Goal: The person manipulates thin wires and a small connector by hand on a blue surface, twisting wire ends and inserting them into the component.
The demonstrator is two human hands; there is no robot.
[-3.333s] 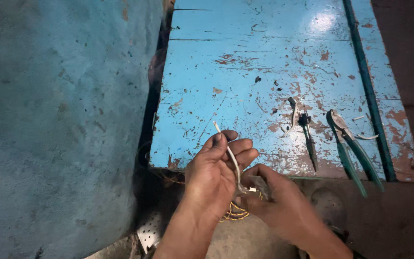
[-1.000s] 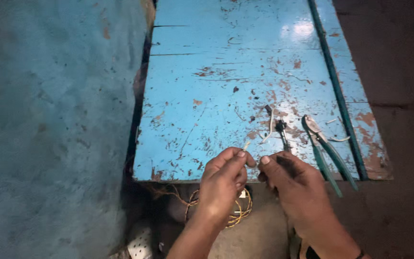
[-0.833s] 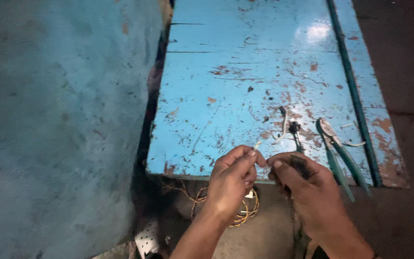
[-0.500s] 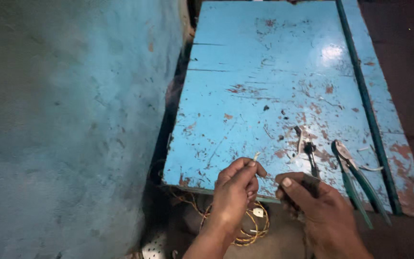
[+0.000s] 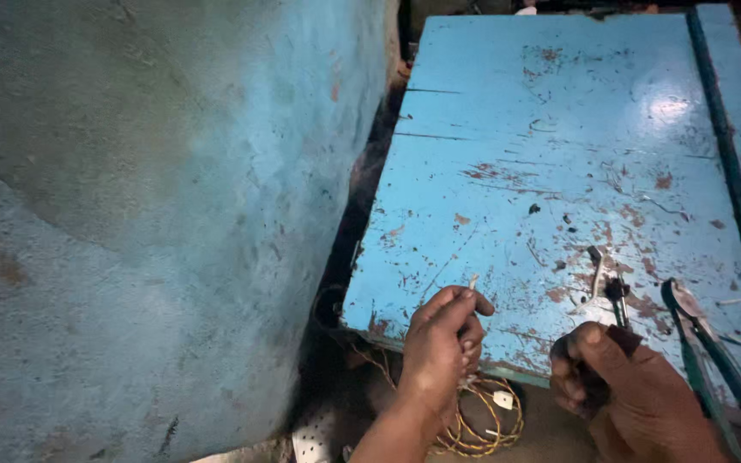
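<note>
My left hand [image 5: 442, 347] pinches a thin pale wire [image 5: 472, 283] whose end sticks up above the fingers at the near edge of a worn blue table [image 5: 551, 163]. The wire runs down to a yellowish coil [image 5: 482, 420] hanging below the hand. My right hand [image 5: 619, 386] is closed around the dark handle of a small tool, a screwdriver [image 5: 617, 300] by the look of it, whose tip points away over the table. The two hands are apart.
Green-handled pliers [image 5: 713, 351] lie on the table just right of my right hand. Small metal bits [image 5: 595, 266] rest beyond the tool tip. A rough blue-grey wall [image 5: 147, 206] fills the left, with a dark gap between it and the table.
The view has swung left and down. My hands, touching at the wire a second ago, have parted; the right hand now grips the tool away from the wire.
</note>
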